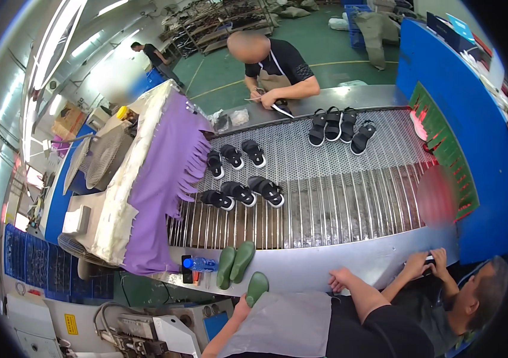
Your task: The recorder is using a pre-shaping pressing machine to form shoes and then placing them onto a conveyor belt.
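Observation:
My left hand is closed around the end of a green shoe last, held up against the front edge of the metal table. Just beyond it, two more green shoe lasts lie side by side on that table. My right hand rests by the table's front edge with its fingers curled in, and nothing shows in it. Several black sandals with white soles sit in two rows on the roller conveyor. Another group of black sandals stands on its far right part.
A blue-capped bottle and a dark phone lie left of the lasts. A purple fringed curtain hangs at the conveyor's left, a blue machine at its right. A co-worker's hands are close at right; another person works opposite.

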Demonstrator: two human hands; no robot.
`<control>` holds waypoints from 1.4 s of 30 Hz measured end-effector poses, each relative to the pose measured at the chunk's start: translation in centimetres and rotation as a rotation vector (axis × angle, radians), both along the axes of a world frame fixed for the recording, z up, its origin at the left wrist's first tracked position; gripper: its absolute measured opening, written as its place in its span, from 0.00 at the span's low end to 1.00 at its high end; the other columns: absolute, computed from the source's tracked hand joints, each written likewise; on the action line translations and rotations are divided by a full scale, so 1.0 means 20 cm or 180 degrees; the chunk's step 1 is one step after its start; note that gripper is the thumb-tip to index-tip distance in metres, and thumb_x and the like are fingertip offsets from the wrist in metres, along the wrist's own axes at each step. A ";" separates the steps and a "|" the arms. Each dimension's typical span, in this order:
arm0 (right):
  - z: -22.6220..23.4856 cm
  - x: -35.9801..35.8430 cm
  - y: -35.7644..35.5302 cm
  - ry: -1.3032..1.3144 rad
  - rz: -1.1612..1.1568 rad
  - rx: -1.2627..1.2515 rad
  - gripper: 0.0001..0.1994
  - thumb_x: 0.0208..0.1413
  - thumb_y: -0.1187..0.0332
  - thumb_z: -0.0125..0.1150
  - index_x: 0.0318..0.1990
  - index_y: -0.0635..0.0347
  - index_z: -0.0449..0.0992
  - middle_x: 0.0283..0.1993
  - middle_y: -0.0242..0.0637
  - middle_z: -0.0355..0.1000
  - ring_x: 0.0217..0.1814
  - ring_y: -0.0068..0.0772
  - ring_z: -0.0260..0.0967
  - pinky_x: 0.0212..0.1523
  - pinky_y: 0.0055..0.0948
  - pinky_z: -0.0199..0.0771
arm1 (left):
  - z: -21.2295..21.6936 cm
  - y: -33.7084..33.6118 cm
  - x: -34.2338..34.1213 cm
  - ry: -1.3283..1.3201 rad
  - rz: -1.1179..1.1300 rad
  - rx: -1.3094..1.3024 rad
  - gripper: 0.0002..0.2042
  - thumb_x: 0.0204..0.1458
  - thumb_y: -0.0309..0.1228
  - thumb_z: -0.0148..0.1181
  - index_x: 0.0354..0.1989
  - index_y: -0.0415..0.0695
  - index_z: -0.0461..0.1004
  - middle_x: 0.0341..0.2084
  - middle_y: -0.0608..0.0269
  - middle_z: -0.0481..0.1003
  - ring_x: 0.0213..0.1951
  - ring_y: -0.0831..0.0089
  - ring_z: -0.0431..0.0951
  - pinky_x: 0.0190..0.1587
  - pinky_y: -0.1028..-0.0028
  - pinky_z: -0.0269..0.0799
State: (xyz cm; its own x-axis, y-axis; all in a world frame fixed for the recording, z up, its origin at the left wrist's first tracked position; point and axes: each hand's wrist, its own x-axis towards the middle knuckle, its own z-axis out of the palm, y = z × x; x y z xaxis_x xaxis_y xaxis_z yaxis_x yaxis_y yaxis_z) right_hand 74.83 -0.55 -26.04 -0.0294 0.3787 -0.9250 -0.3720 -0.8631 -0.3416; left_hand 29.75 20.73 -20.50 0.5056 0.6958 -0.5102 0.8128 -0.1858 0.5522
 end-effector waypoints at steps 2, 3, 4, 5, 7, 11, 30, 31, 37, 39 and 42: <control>0.00 0.01 0.01 0.0012 0.0016 0.0016 0.24 0.63 0.50 0.48 0.36 0.66 0.78 0.26 0.46 0.75 0.19 0.44 0.74 0.20 0.37 0.73 | 0.02 -0.01 0.01 -0.0037 0.0105 -0.0008 0.28 0.64 0.40 0.50 0.70 0.43 0.55 0.60 0.47 0.69 0.59 0.54 0.71 0.59 0.63 0.66; 0.01 0.01 0.01 0.0025 -0.0001 0.0026 0.24 0.63 0.50 0.48 0.36 0.66 0.78 0.26 0.46 0.75 0.19 0.44 0.74 0.20 0.37 0.73 | 0.01 -0.01 0.01 -0.0071 0.0178 -0.0022 0.29 0.63 0.40 0.52 0.70 0.43 0.56 0.59 0.47 0.70 0.58 0.52 0.72 0.58 0.62 0.67; 0.01 0.00 0.01 0.0038 -0.0024 0.0030 0.24 0.63 0.50 0.48 0.36 0.67 0.78 0.26 0.46 0.75 0.19 0.45 0.74 0.20 0.37 0.74 | -0.01 0.00 0.00 -0.0104 0.0246 -0.0043 0.29 0.62 0.41 0.53 0.69 0.43 0.57 0.58 0.46 0.72 0.57 0.50 0.74 0.56 0.61 0.69; 0.01 0.00 0.00 0.0050 -0.0052 0.0027 0.24 0.63 0.51 0.48 0.35 0.67 0.78 0.26 0.47 0.75 0.19 0.45 0.74 0.20 0.36 0.74 | -0.02 0.00 0.00 -0.0137 0.0308 -0.0071 0.30 0.61 0.41 0.55 0.69 0.43 0.58 0.56 0.45 0.73 0.55 0.48 0.75 0.55 0.60 0.70; 0.03 0.00 0.01 -0.0033 -0.0045 0.0027 0.27 0.65 0.49 0.48 0.36 0.69 0.79 0.26 0.46 0.76 0.20 0.45 0.76 0.21 0.36 0.75 | -0.10 0.07 -0.06 -0.0121 0.0377 -0.0098 0.30 0.60 0.41 0.55 0.69 0.43 0.58 0.56 0.45 0.73 0.55 0.48 0.75 0.55 0.61 0.70; -0.03 -0.01 -0.03 -0.0085 -0.0144 0.0075 0.26 0.65 0.49 0.47 0.36 0.69 0.79 0.26 0.46 0.76 0.20 0.44 0.75 0.20 0.36 0.75 | -0.26 0.03 -0.10 0.0017 0.0313 -0.0388 0.32 0.59 0.43 0.57 0.69 0.43 0.58 0.57 0.44 0.73 0.56 0.48 0.75 0.55 0.61 0.70; -0.01 0.01 0.02 -0.0021 -0.0053 0.0091 0.25 0.64 0.49 0.48 0.36 0.66 0.80 0.26 0.46 0.76 0.19 0.42 0.74 0.19 0.36 0.75 | -0.45 0.16 -0.24 0.0211 0.0168 -0.0016 0.36 0.56 0.48 0.61 0.70 0.45 0.56 0.60 0.47 0.71 0.56 0.51 0.74 0.56 0.62 0.68; -0.02 0.01 0.01 -0.0022 -0.0051 0.0087 0.25 0.64 0.49 0.48 0.36 0.66 0.80 0.26 0.46 0.76 0.19 0.42 0.74 0.19 0.36 0.75 | -0.44 0.15 -0.23 0.0209 0.0170 -0.0020 0.36 0.56 0.48 0.61 0.70 0.45 0.56 0.60 0.47 0.71 0.56 0.51 0.74 0.56 0.62 0.68; -0.01 0.00 0.00 -0.0040 -0.0042 0.0064 0.25 0.64 0.49 0.48 0.35 0.66 0.80 0.27 0.45 0.77 0.19 0.42 0.74 0.20 0.36 0.75 | -0.29 0.10 -0.14 0.0328 0.0193 -0.0155 0.36 0.56 0.48 0.61 0.69 0.45 0.57 0.59 0.48 0.71 0.57 0.51 0.74 0.57 0.62 0.68; 0.02 0.00 0.03 -0.0007 0.0033 0.0061 0.24 0.63 0.50 0.49 0.35 0.65 0.80 0.27 0.45 0.77 0.18 0.41 0.74 0.20 0.35 0.74 | -0.21 0.08 -0.12 0.0344 0.0253 -0.0143 0.36 0.55 0.47 0.62 0.69 0.45 0.57 0.59 0.47 0.71 0.56 0.51 0.74 0.57 0.62 0.68; -0.05 0.00 0.02 -0.0395 0.0023 0.0299 0.22 0.62 0.52 0.51 0.35 0.64 0.80 0.27 0.44 0.77 0.19 0.40 0.74 0.22 0.35 0.75 | -0.08 0.06 -0.05 0.0369 0.0360 -0.0159 0.36 0.54 0.46 0.64 0.68 0.44 0.58 0.59 0.46 0.71 0.56 0.51 0.74 0.56 0.62 0.69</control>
